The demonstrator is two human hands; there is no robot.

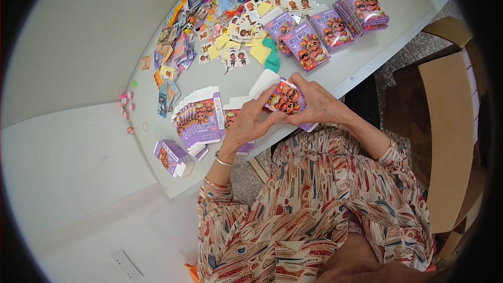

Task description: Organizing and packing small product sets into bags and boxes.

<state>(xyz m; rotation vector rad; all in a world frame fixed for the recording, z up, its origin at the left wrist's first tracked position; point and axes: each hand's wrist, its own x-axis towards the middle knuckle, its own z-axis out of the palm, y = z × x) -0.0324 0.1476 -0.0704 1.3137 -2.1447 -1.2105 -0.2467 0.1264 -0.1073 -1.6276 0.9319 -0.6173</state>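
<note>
Both of my hands hold one small purple carton [283,97] printed with cartoon figures, its white flap standing open at the top left. My left hand [250,121] grips it from below and the left. My right hand [317,104] wraps its right side, fingers curled over the top. The carton hovers just above the near edge of the white table [220,68]. Beside my left hand lies a stack of flat, unfolded purple cartons [199,119].
Assembled purple cartons [325,29] stand in rows at the back right. Small cards, yellow slips and colourful toys [230,15] litter the far table. One finished carton [170,156] lies at the near left. A large cardboard box [450,126] stands at right.
</note>
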